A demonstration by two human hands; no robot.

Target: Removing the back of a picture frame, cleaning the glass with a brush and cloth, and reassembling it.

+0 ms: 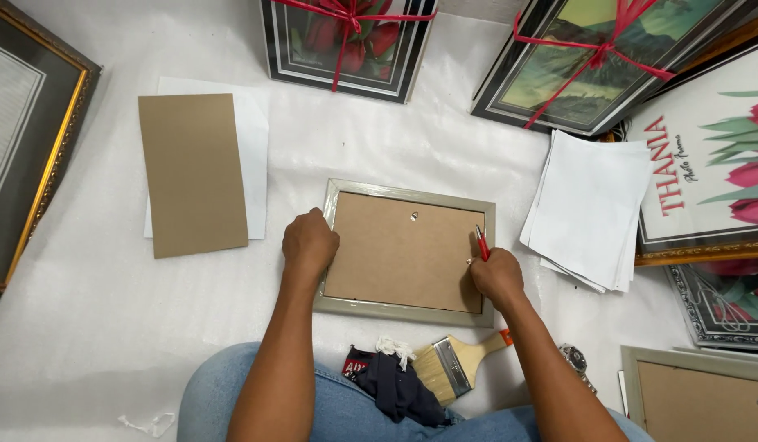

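The picture frame (pixel 405 250) lies face-down on the white sheet (pixel 101 327), brown backing up, just in front of the knees; the left hand (pixel 309 242), curled closed, presses its left edge to steady it; the right hand (pixel 497 275) grips a red-handled tool (pixel 481 243) at the right edge, near a backing tab; a paintbrush (pixel 457 366) lies close by.

White printed insert sheet (pixel 706 155) at right edge, rectangular, red lettering and pink tulips with green leaves, lying in a gilt frame (pixel 698 252), dark cloth with small red label (pixel 356 363) near bottom centre
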